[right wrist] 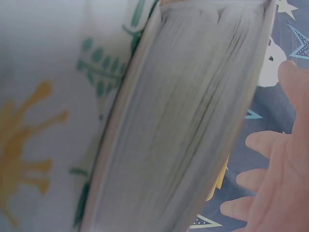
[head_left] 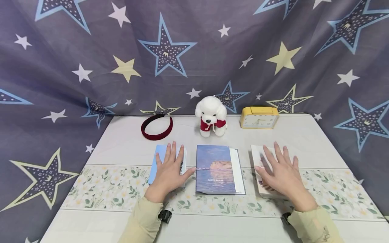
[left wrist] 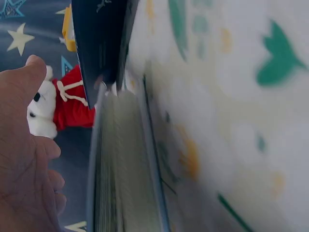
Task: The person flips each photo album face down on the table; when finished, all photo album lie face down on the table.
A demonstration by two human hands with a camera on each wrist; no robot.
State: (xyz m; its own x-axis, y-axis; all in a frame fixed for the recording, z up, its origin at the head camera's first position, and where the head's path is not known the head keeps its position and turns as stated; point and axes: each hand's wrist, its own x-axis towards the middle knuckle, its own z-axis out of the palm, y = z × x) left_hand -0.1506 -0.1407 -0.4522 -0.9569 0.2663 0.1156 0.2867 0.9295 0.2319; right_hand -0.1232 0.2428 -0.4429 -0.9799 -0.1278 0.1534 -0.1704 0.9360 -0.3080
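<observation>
Spreading its fingers apart, your left hand (head_left: 170,168) is over the blue book (head_left: 154,166), which has a light blue front and dark letters near its right side. Your right hand (head_left: 282,172) has its fingers apart too, over the thick white book (head_left: 256,157), full of pale pages. Between them is the photo album (head_left: 212,168), with a pink rock and blue water on its cover. All three lie flat on the table (head_left: 218,231).
</observation>
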